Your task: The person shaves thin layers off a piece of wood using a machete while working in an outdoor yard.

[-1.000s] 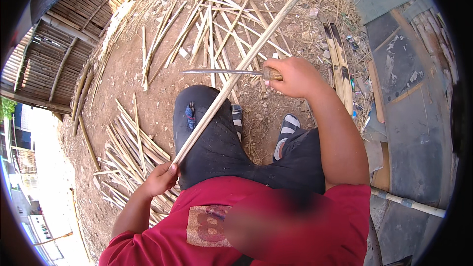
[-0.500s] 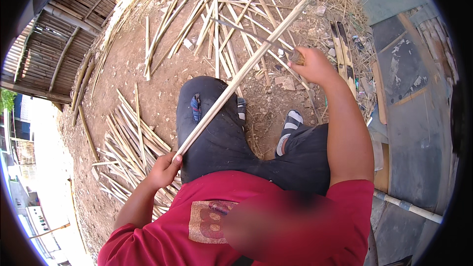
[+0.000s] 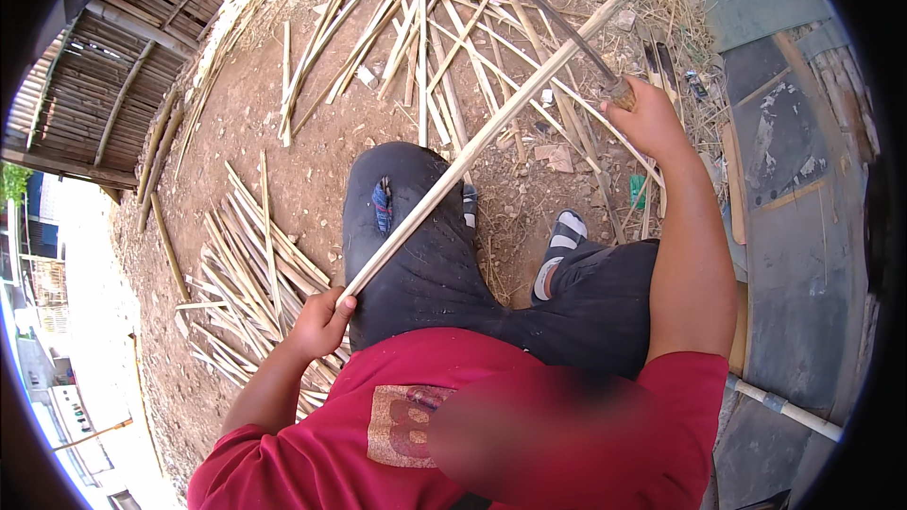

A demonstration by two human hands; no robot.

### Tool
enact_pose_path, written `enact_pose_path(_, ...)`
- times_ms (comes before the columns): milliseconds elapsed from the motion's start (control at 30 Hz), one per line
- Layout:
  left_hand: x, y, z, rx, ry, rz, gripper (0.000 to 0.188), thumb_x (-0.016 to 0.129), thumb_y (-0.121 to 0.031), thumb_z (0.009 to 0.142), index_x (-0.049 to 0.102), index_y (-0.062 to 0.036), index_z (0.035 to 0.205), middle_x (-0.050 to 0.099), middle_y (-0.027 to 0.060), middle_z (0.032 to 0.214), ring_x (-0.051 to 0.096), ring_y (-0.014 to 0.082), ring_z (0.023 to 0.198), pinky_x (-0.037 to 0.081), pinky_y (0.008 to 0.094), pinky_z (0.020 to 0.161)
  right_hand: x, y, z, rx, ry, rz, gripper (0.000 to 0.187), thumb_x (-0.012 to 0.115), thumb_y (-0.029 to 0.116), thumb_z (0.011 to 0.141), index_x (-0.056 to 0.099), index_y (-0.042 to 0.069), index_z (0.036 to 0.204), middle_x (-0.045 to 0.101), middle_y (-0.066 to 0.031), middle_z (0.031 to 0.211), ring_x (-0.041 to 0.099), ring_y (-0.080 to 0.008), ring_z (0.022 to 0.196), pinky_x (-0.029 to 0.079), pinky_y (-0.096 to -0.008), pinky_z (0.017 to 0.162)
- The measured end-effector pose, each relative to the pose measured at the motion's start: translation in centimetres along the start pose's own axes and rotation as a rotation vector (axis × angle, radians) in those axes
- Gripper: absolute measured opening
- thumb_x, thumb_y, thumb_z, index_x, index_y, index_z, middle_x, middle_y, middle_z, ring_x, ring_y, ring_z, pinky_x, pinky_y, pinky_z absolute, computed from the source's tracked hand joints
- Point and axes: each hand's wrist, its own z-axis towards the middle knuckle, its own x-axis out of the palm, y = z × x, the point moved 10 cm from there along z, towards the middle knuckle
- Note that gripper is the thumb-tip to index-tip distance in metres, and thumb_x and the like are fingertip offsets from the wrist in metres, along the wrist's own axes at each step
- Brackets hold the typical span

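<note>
My left hand [image 3: 321,323] is closed around the near end of a long, pale bamboo strip [image 3: 444,184]. The strip slants up and to the right across my left thigh [image 3: 397,217], its far end out beyond my right hand. My right hand [image 3: 649,120] grips the wooden handle of a long curved knife [image 3: 548,11], whose narrow dark blade points away to the upper left. In the picture the blade crosses the strip near its far end; whether they touch I cannot tell.
Left of my leg lies a heap of split strips [image 3: 255,274]. More strips [image 3: 416,38] are scattered on the dirt ahead. Dark panels [image 3: 794,255] line the right, with a pale pole [image 3: 789,408] nearby. A slatted bamboo structure [image 3: 85,94] stands at upper left.
My right hand has moved a little to the right, and the knife's blade has swung from pointing left to pointing farther away. The strip's far end has shifted slightly right.
</note>
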Motion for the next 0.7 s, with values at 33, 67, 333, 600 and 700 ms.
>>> enact_pose_path(33, 0.0, 0.1, 0.0, -0.006, 0.007, -0.016, 0.05, 0.05, -0.043, 0.106, 0.059, 0.0015, 0.085, 0.057, 0.0154, 0.065, 0.056, 0.0264, 0.06, 0.047, 0.041, 0.061, -0.3, 0.0, 0.1, 0.01, -0.043, -0.052, 0.063, 0.075, 0.03, 0.088, 0.056, -0.009, 0.134, 0.069, -0.0307, 0.113, 0.069, -0.038, 0.107, 0.052, -0.0431, 0.094)
enact_pose_path(67, -0.1, 0.1, 0.0, -0.012, 0.015, -0.032, 0.05, 0.051, -0.043, 0.106, 0.059, 0.0013, 0.085, 0.057, 0.0154, 0.065, 0.056, 0.0264, 0.06, 0.047, 0.041, 0.06, 0.5, 0.6, -0.1, -0.022, -0.026, -0.01, 0.053, 0.076, 0.028, 0.087, 0.062, -0.004, 0.127, 0.07, -0.0279, 0.106, 0.068, -0.0411, 0.102, 0.053, -0.0458, 0.09)
enact_pose_path(333, -0.5, -0.5, 0.1, 0.127, -0.072, 0.105, 0.044, 0.054, -0.038, 0.105, 0.053, -0.001, 0.082, 0.052, 0.0196, 0.063, 0.051, 0.0381, 0.057, 0.045, 0.0438, 0.058, 0.5, 7.3, -2.5, -0.276, 0.138, -0.166, 0.043, 0.075, 0.026, 0.086, 0.065, 0.003, 0.12, 0.071, -0.0215, 0.093, 0.069, -0.0392, 0.091, 0.054, -0.0471, 0.08)
enact_pose_path(600, 0.6, 2.5, 0.6, -0.037, 0.114, -0.166, 0.048, 0.05, -0.044, 0.107, 0.056, -0.0014, 0.085, 0.054, 0.0068, 0.064, 0.051, 0.0201, 0.06, 0.044, 0.0368, 0.059, -1.5, 3.6, -1.4, -0.138, -0.075, -0.088, 0.034, 0.073, 0.023, 0.085, 0.066, 0.005, 0.113, 0.071, -0.0187, 0.088, 0.069, -0.0388, 0.086, 0.054, -0.0475, 0.077)
enact_pose_path(700, 1.1, 3.7, 0.8, -0.123, 0.21, -0.289, 0.052, 0.048, -0.048, 0.107, 0.058, -0.0019, 0.086, 0.054, -0.0011, 0.069, 0.049, 0.0108, 0.066, 0.044, 0.0311, 0.06, 2.2, 9.1, -3.0, -0.413, 0.091, -0.131, 0.029, 0.076, 0.02, 0.082, 0.065, 0.004, 0.104, 0.069, -0.0207, 0.088, 0.065, -0.0446, 0.085, 0.052, -0.0488, 0.073)
